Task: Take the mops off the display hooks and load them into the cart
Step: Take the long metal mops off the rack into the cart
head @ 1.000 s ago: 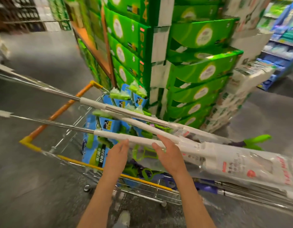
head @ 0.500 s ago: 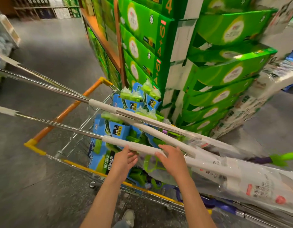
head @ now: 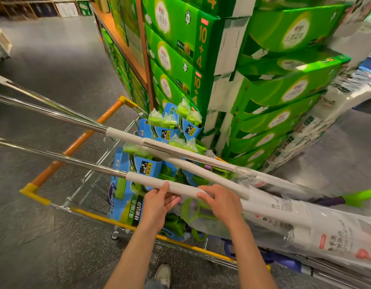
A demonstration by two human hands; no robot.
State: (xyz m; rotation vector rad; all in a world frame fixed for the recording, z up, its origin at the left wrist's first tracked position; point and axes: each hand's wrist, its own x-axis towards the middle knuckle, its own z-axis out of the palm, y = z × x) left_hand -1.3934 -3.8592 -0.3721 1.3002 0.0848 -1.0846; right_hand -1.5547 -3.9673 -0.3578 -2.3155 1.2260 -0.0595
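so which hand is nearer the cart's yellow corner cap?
Left. The left hand holds the mop handle on the yellow corner cap side; the right hand is farther along.

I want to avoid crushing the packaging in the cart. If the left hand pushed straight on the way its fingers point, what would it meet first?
The left hand already touches the nearest mop's white handle sleeve. Just past it probably come the blue-and-green mop packs in the cart, though depth is unclear.
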